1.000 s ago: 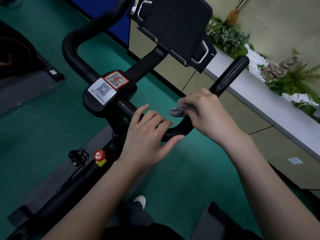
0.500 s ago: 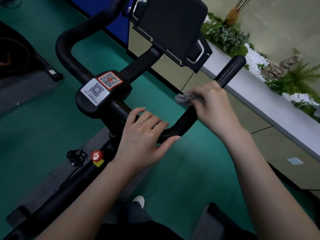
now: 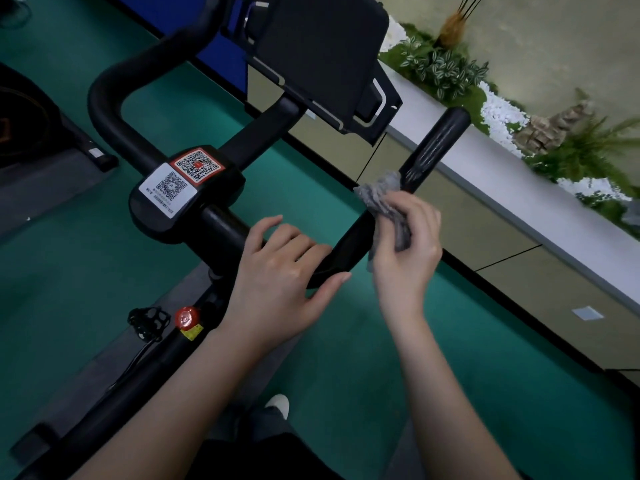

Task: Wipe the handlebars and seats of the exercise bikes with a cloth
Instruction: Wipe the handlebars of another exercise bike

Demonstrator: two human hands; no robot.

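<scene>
Right hand (image 3: 408,258) grips the soft, limp cloth (image 3: 377,192), pressed against the rigid handlebar (image 3: 433,147); left hand (image 3: 277,271) clasps the bend. Hold it bunched for firm contact.

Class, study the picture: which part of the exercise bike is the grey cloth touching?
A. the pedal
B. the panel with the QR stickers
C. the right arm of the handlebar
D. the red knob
C: the right hand holds the grey cloth against the right arm of the handlebar, while the left hand grips the bar nearer the middle.

Dim, soft light; wide-angle edge bending.
</scene>
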